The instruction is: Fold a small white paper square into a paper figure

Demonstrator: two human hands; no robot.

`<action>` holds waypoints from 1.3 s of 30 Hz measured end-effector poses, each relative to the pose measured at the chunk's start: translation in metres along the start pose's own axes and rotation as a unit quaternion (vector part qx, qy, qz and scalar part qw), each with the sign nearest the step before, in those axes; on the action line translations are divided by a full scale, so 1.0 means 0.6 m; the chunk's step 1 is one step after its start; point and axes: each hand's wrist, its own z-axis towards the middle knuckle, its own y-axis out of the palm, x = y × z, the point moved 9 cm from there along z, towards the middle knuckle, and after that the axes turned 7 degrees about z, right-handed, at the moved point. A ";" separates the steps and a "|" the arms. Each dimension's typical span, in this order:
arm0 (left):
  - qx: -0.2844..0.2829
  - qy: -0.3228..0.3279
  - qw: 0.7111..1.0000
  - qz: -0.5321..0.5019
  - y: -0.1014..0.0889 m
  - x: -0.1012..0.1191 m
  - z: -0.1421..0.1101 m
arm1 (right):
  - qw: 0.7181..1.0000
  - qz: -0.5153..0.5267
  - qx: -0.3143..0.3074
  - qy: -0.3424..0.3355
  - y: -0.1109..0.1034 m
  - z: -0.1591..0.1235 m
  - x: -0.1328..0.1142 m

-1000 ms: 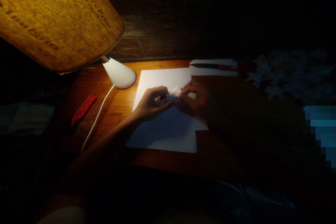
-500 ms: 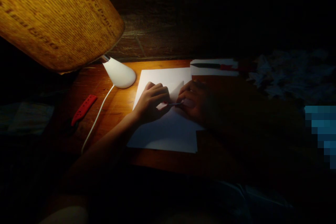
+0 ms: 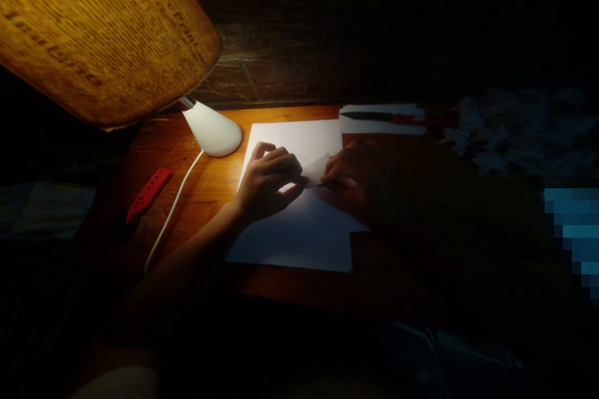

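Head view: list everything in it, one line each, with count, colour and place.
Lampshade: one, amber with printed text, upper left.
Lamp base: one, white, on the table left of the paper stack.
Cord: one, white, runs from the lamp base toward the near edge.
Table: one, orange-brown wood.
Paper stack: one, white, table centre, under the hands.
Small folded paper: one, white, between both hands.
Red strip: one, red, left of the cord.
Far sheet: one, white, behind the stack, with a dark and red tool on it.
Crumpled papers: several, pale, in the dark at right.
Left hand: pinches the folded paper.
Right hand: shadowed, pinches it too.
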 end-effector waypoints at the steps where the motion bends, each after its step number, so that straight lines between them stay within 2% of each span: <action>1: -0.002 -0.003 1.000 -0.003 0.001 0.000 0.000 | 1.000 0.004 0.001 0.006 0.001 0.000 0.003; 5: -0.002 -0.027 0.999 -0.046 0.004 -0.007 -0.002 | 0.999 0.028 0.014 0.044 0.003 0.001 0.019; 11: 0.042 -0.104 0.986 -0.121 0.001 -0.041 -0.007 | 0.991 0.099 0.050 0.080 -0.012 0.003 0.036; 17: 0.056 -0.107 0.986 -0.118 -0.003 -0.045 -0.005 | 0.986 0.128 0.076 0.078 -0.014 0.000 0.036; 20: 0.047 -0.118 0.983 -0.131 -0.001 -0.051 -0.005 | 0.979 0.144 0.098 0.104 -0.015 -0.005 0.044; 23: 0.033 -0.128 0.974 -0.185 0.007 -0.057 -0.005 | 0.968 0.171 0.110 0.148 -0.014 -0.012 0.062; 27: 0.032 -0.158 0.960 -0.229 0.013 -0.068 -0.007 | 0.954 0.220 0.109 0.172 -0.006 -0.015 0.080; 30: 0.043 -0.184 0.948 -0.255 0.016 -0.075 -0.010 | 0.953 0.223 0.115 0.168 -0.006 -0.012 0.083; 34: 0.030 -0.215 0.932 -0.290 0.025 -0.083 -0.013 | 0.948 0.233 0.102 0.193 -0.003 -0.009 0.089; 37: 0.012 -0.211 0.936 -0.282 0.031 -0.082 -0.015 | 0.939 0.255 0.081 0.216 0.002 -0.009 0.094; 39: 0.016 -0.184 0.947 -0.261 0.027 -0.074 -0.014 | 0.938 0.258 0.075 0.221 0.002 -0.010 0.094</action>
